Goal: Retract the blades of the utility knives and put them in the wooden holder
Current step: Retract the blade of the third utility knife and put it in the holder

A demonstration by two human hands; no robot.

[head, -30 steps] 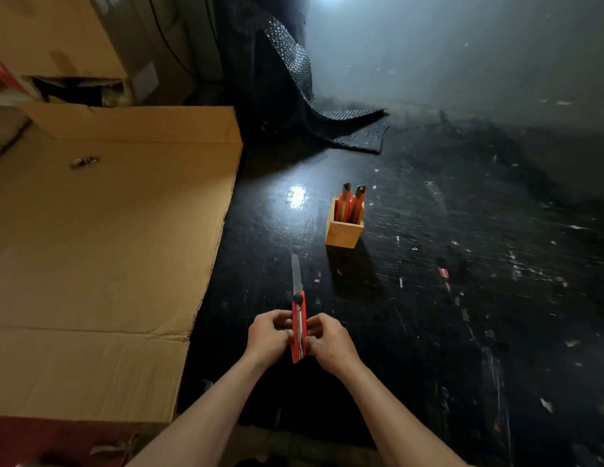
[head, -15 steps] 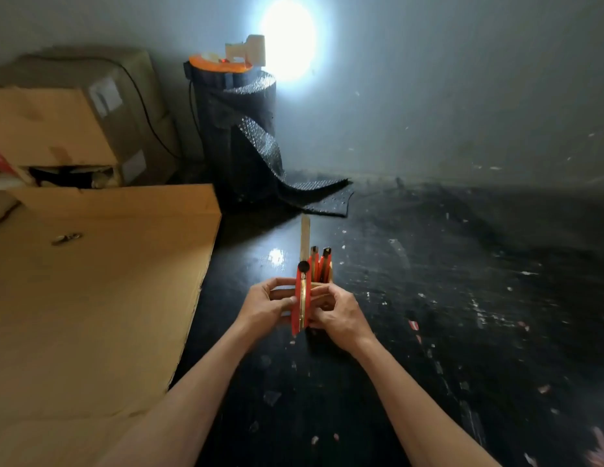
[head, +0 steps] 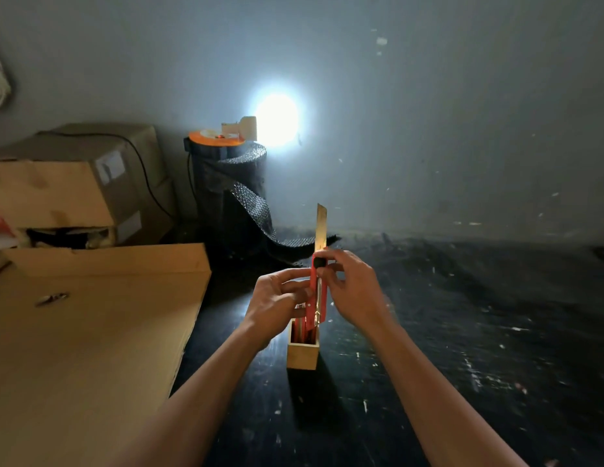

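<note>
A: Red plastic, that utility knife point(head: 316, 298) with the long steel blade point(head: 321, 227) fully out, held upright just above the square wooden holder point(head: 302, 353). Why so high?

B: My guess is the blade has to go in first. The left hand point(head: 277, 303) is curled round the lower handle to steady it. The right hand point(head: 353, 291) pinches the top, fingertips closed at the black slider point(head: 319, 262), probably ready to pull it down.

A: And the blade points up and to the far side?

B: Yes, away from both wrists, which seems sensible while it is bare.

A: Where does the holder stand?

B: On the dark, paint-flecked worktop point(head: 462, 365), near the middle, directly below the knife. Other red knives point(head: 299, 332) already stand in it, partly hidden by the left hand.

A: Anything to the left?

B: A flat sheet of brown cardboard point(head: 91, 348), with a taped cardboard box point(head: 75, 183) beyond it and a dark roll of bubble wrap point(head: 233, 190) by the far wall.

A: Any brand or writing?

B: None I can read. The box's pale labels are too blurred, and the knife shows no legible mark.
</note>
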